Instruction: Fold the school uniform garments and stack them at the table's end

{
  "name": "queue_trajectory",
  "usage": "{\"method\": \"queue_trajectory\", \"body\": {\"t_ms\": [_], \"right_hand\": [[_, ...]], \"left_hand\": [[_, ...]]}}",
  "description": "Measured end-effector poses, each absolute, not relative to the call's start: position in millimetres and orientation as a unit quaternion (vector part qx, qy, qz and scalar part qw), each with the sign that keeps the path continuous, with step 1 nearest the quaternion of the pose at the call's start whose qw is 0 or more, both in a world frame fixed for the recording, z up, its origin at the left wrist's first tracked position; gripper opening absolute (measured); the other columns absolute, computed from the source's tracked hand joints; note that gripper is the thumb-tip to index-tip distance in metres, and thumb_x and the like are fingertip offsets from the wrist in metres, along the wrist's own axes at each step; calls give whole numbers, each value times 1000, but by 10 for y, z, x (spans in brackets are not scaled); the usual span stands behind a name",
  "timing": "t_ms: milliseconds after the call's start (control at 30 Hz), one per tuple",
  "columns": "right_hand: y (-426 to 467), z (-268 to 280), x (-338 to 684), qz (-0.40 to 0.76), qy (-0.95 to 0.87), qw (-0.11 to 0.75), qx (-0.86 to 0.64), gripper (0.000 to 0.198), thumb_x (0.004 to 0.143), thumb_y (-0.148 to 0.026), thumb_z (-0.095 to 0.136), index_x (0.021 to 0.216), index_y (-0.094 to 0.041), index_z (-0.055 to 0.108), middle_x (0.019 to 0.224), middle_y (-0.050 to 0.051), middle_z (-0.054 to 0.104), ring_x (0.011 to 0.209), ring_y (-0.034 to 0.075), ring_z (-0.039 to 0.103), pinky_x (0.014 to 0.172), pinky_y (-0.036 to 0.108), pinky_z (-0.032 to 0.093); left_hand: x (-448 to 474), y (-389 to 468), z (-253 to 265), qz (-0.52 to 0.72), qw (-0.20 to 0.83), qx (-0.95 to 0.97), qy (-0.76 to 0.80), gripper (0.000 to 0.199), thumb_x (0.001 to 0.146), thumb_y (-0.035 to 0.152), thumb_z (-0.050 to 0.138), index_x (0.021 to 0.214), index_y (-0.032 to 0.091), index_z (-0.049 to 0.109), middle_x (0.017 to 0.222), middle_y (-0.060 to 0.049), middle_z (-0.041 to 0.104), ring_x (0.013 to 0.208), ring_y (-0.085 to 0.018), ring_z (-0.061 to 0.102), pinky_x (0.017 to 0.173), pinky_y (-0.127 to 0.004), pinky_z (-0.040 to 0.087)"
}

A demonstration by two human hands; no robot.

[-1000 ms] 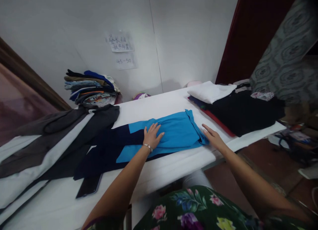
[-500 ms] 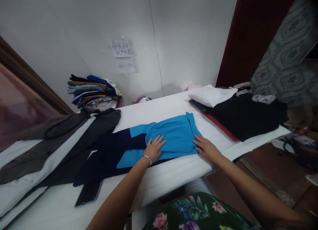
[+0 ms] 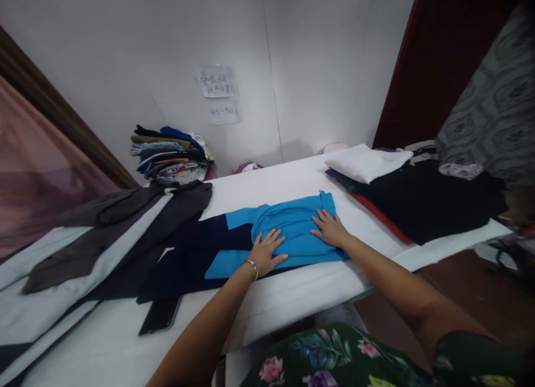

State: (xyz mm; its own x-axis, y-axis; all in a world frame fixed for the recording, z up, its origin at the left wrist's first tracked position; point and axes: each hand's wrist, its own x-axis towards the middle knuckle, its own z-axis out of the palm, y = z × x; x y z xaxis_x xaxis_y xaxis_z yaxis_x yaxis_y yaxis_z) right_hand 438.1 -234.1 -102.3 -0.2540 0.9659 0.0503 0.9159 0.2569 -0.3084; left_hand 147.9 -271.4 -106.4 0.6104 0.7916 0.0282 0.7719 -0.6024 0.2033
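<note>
A blue and navy garment [image 3: 292, 220] lies partly folded on the white-covered table, its bright blue part doubled over at the right and its navy part stretching left. My left hand [image 3: 266, 254] rests on the blue cloth near the fold's left end, fingers spread, a bracelet at the wrist. Flat on the blue cloth near its right end is my right hand [image 3: 330, 229], fingers apart. Neither hand grips the fabric. Whether it is a shirt or a jacket I cannot tell.
Grey and dark garments [image 3: 112, 236] spread over the left side, with a phone [image 3: 161, 314] by the front edge. A stack of folded clothes [image 3: 171, 156] stands at the back left. Black clothing [image 3: 434, 197] and a folded white garment [image 3: 368, 161] lie right. Paper signs [image 3: 219, 83] hang on the wall.
My right hand has moved from the garment's right edge inward onto the blue cloth. My left hand stays in about the same place on it. The view has shifted slightly.
</note>
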Motion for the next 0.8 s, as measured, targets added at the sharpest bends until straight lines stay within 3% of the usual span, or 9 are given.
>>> {"method": "queue_trajectory", "body": {"t_ms": [67,133,267,367,533,633,800], "right_hand": [[-2295,-1120,4427,141,-781,139,-592,61,83,-59,48,134,-26,49,150,9,30,140,33,17,110,59,14],[-2270,-1133,4575,186,-751,222,-594,60,82,-59,49,133,-26,50,149,6,32,139,31,20,112,53,17],[-2295,-1033,4961,310,-558,382,-668,66,82,-53,52,139,-22,42,144,10,42,130,30,41,107,47,35],[-2357,-989,5115,462,-440,381,-669,70,81,-45,58,141,-16,35,131,16,55,116,28,56,93,44,49],[-2387,-978,5075,600,-403,340,-601,46,81,-47,57,113,-14,60,113,16,66,105,28,63,87,44,54],[-2387,-952,4968,688,-342,296,-568,42,81,-51,56,102,-14,64,102,16,70,101,30,65,85,45,55],[-2446,-807,4912,663,-339,333,-578,44,71,-32,68,111,-15,58,99,14,71,95,31,67,86,47,56]], "left_hand": [[1486,-2733,-1059,57,87,892,439,63,89,60,37,143,29,33,153,-4,26,141,-25,18,113,-54,8],[1490,-2745,-1058,60,88,892,439,63,88,60,38,143,29,33,153,-4,25,141,-25,17,113,-54,8],[1494,-2755,-1070,67,95,891,440,63,89,59,38,144,29,32,153,-4,24,142,-25,17,114,-54,6],[1500,-2762,-1072,72,103,887,444,62,88,59,40,143,32,33,153,-3,24,142,-24,17,114,-52,4],[1514,-2771,-1055,78,123,882,448,61,88,60,40,143,33,33,153,-1,24,142,-24,16,114,-51,2],[1510,-2768,-1058,84,133,880,448,62,88,61,39,143,32,34,153,-2,24,142,-23,16,114,-51,2],[1534,-2814,-1015,100,126,883,441,62,87,62,40,142,33,36,152,-3,28,141,-24,19,114,-53,7]]}}
